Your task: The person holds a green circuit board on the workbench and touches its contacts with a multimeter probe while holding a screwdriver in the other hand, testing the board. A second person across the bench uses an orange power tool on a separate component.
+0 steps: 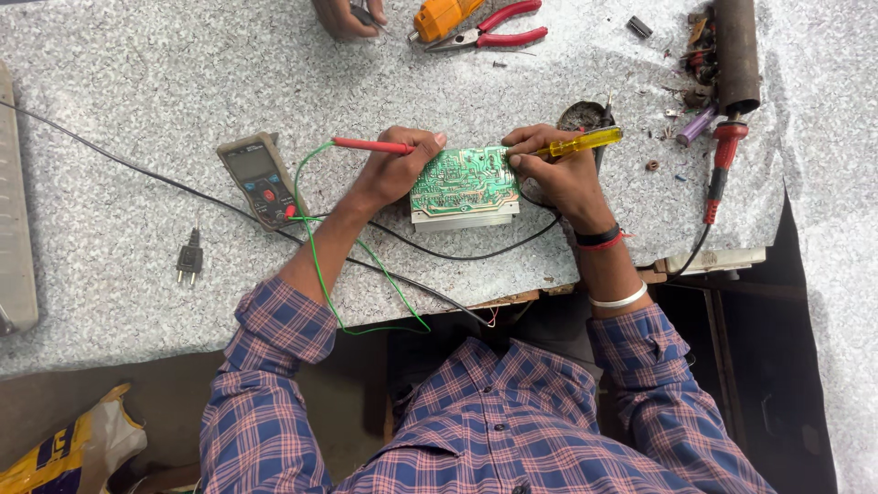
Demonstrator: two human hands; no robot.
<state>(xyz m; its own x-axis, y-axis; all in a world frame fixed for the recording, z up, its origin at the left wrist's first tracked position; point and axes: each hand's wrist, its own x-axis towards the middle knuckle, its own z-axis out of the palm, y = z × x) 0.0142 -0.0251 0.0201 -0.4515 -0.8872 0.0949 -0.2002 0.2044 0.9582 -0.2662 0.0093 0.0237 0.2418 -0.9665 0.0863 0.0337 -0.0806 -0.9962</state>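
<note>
Green circuit board (465,180) (copper traces up)

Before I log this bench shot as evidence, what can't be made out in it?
- Head view: tip of the red probe, hidden by the left hand.
- Head view: tip of the yellow screwdriver, hidden by the right hand.
- Head view: meter screen, too small to read.
- Head view: another person's hand, cut off by the top edge.

green circuit board (465,180) flat on table, red probe (372,145) & yellow screwdriver (579,143) at edges
</note>
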